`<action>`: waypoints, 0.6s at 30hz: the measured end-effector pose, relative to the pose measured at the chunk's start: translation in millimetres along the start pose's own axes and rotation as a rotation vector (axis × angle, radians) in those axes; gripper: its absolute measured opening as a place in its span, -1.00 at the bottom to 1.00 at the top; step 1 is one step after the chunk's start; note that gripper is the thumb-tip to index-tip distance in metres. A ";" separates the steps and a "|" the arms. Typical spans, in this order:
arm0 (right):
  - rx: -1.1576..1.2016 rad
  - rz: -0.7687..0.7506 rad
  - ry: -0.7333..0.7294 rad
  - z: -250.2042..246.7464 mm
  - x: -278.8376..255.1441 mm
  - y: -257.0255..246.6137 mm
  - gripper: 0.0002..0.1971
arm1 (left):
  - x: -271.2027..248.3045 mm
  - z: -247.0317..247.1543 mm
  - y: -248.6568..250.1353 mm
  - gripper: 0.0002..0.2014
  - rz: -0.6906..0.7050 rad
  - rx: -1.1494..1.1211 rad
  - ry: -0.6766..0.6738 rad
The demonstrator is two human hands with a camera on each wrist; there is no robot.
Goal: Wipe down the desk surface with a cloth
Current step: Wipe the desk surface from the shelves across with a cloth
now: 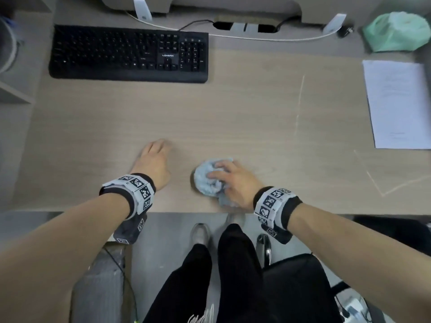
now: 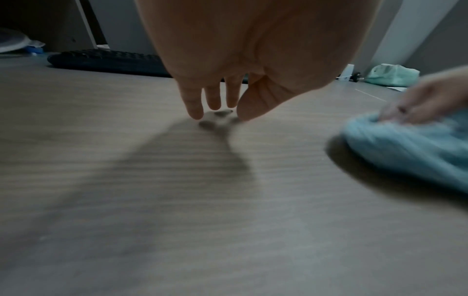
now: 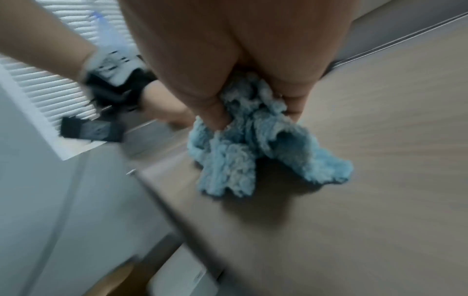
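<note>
A crumpled light-blue cloth (image 1: 207, 178) lies on the light wooden desk (image 1: 245, 117) near its front edge. My right hand (image 1: 229, 177) grips the cloth (image 3: 243, 144) from above, fingers and thumb dug into its folds, with loose ends trailing on the desk (image 3: 367, 180). My left hand (image 1: 156, 157) sits to the left of the cloth with its fingers straight. In the left wrist view the left hand's fingertips (image 2: 195, 112) point down at the desk (image 2: 126, 200) and hold nothing, and the cloth (image 2: 410, 152) shows at the right edge.
A black keyboard (image 1: 129, 53) lies at the back left, with cables and monitor feet behind it. A sheet of paper (image 1: 398, 103) is at the right edge and a green bag (image 1: 396, 31) at the back right. My legs and a chair show below the front edge.
</note>
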State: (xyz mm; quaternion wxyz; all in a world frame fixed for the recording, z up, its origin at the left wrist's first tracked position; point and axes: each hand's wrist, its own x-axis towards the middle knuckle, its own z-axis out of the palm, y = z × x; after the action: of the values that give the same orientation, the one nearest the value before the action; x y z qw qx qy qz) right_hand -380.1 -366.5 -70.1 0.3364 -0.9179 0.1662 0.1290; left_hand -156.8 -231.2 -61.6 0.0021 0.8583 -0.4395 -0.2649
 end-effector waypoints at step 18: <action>0.004 0.326 0.248 -33.4 59.5 11.6 -0.38 | -22.4 1.2 -20.3 -0.14 0.036 0.117 -0.093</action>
State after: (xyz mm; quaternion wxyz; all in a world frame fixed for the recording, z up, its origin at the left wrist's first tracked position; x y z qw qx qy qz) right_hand -326.3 -409.9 -72.8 0.2896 -0.8871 0.3531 0.0674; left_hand -152.6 -201.6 -57.3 -0.0636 0.8356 -0.4694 -0.2782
